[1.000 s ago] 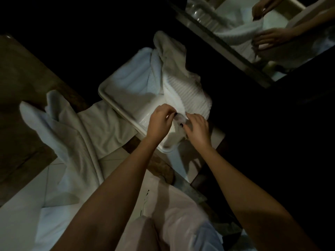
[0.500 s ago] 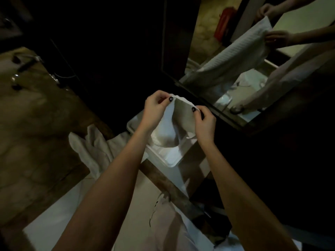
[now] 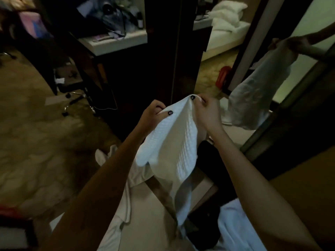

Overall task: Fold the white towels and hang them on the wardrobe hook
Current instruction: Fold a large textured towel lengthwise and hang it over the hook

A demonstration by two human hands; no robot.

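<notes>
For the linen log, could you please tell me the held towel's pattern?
The towel is plain white, waffle-textured; head view.

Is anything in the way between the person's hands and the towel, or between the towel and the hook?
Nothing is between them: the left hand and the right hand both pinch the towel by its top edge. No hook shows in this dim view, so the way to it cannot be judged.

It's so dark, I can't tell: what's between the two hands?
The white towel, its top edge pinched by the left hand and right hand, in the head view.
</notes>
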